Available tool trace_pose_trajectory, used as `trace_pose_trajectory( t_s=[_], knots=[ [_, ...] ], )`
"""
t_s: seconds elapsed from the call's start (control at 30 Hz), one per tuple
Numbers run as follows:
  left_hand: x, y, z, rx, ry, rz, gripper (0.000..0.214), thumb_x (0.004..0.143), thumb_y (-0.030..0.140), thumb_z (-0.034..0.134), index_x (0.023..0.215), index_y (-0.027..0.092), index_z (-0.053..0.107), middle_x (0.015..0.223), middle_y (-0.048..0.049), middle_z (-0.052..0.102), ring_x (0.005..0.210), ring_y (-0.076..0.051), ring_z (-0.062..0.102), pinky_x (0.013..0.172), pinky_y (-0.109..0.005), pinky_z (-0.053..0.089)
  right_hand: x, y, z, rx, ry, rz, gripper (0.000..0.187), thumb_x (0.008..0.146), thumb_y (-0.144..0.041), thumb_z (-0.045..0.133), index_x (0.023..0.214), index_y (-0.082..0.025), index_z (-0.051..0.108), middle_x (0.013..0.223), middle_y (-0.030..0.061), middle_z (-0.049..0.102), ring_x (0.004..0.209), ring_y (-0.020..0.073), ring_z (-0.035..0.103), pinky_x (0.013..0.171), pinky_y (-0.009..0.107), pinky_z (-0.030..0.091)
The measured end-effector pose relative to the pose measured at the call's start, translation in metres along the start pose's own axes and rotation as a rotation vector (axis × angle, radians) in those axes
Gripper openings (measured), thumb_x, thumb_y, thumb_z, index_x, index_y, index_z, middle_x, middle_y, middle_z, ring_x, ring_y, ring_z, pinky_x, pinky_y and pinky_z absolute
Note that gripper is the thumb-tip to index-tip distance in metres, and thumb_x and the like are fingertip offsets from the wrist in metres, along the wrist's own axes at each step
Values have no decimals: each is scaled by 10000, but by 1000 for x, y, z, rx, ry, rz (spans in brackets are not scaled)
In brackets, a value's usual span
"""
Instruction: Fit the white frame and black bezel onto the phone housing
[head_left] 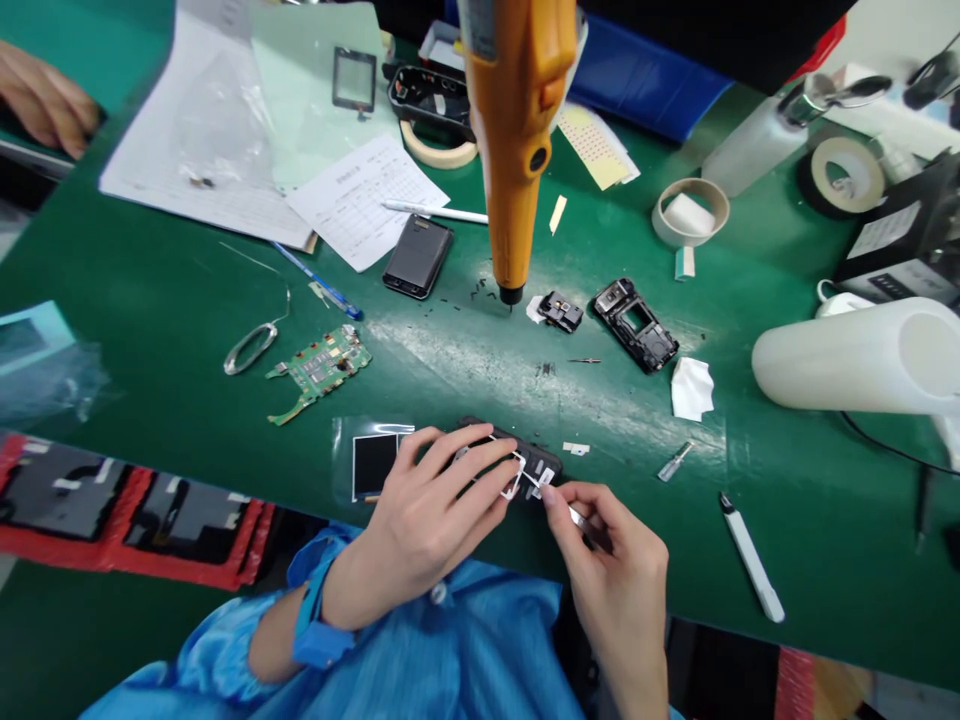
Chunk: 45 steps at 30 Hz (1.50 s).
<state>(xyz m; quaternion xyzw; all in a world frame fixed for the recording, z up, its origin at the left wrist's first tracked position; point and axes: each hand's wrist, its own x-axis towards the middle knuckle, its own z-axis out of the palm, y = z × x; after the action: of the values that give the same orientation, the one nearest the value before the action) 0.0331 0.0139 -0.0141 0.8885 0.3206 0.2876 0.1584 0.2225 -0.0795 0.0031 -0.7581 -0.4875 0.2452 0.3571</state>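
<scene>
A black phone housing (551, 462) lies near the front edge of the table. My left hand (431, 510) rests over it, fingers stretched out and fairly flat, with the thumb hidden. Beneath the left fingertips shows a thin white frame-shaped piece (514, 480). My right hand (611, 550) is closed in a pinch round metal tweezers (581, 522), whose tip reaches the white piece on the housing. Left of the housing, a small display panel (375, 465) lies on clear film, partly behind my left hand.
An orange electric screwdriver (517, 150) hangs over the middle. A green circuit board (322, 370), a black frame (636, 325), a small black module (561, 311) and a white-handled knife (752, 560) lie around. A white bottle (855, 355) lies right. Another person's hand (45, 100) rests far left.
</scene>
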Motion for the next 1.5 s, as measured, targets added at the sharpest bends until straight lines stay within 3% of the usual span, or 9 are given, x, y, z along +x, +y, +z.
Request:
trace_pose_trajectory(
  t_s=[0.4, 0.57, 0.83, 1.5],
  knots=[
    [7, -3, 5, -48, -25, 61, 135, 1141, 99, 588, 1185, 156, 701, 1217, -86, 877, 1214, -269, 808, 1040, -436, 506, 5, -3, -4, -43, -20, -47, 349, 1135, -457, 661, 894, -222, 754, 725, -25, 747, 558, 103, 670, 564, 187, 521],
    [7, -5, 8, -103, -56, 51, 108, 1135, 120, 624, 1208, 157, 694, 1231, -84, 866, 1217, -270, 799, 1062, -444, 502, 2, -4, -8, -193, 21, -164, 371, 1185, -440, 595, 916, -222, 731, 755, -33, 770, 586, 103, 712, 588, 200, 507],
    [12, -1, 8, -113, -48, -11, 96, 1143, 125, 615, 1192, 186, 671, 1169, -55, 868, 1156, -242, 808, 998, -424, 489, 0, -8, -9, -428, 76, -310, 394, 1217, -393, 552, 893, -220, 696, 721, -39, 743, 517, 113, 626, 571, 289, 412],
    [14, -6, 4, -141, -98, 9, 76, 1141, 162, 639, 1199, 196, 675, 1171, -64, 856, 1135, -230, 808, 957, -416, 491, 4, -5, -10, -374, 50, -281, 370, 1209, -420, 568, 921, -232, 705, 734, -52, 736, 552, 125, 642, 581, 300, 408]
  ],
)
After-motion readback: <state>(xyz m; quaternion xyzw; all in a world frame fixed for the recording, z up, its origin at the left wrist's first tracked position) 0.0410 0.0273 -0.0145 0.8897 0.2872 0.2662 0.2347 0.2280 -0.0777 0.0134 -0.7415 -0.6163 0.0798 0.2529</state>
